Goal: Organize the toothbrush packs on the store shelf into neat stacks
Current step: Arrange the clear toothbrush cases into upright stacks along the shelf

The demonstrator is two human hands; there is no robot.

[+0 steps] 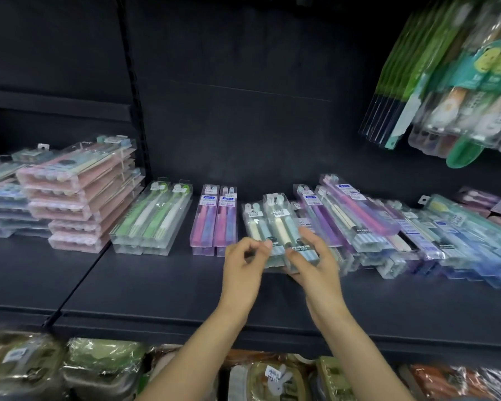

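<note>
On the dark shelf (156, 287) lie clear toothbrush packs in rows: a green and white stack (152, 219), a pink and purple stack (214, 221), and a cream and pale blue stack (258, 227) in the middle. My right hand (313, 261) grips a cream and blue pack (281, 221) by its near end, thumb on top, fingers beneath. My left hand (243, 261) is at the left near corner of that pack, fingers curled, fingertips touching its edge. To the right, a loose slanted heap of purple and blue packs (388, 230) overlaps untidily.
A tall stack of pink flat packs (78, 198) stands at the left past the shelf divider. Hanging green and clear packs (460, 76) crowd the upper right. Wrapped goods (104, 363) fill the shelf below. The shelf's front strip is bare.
</note>
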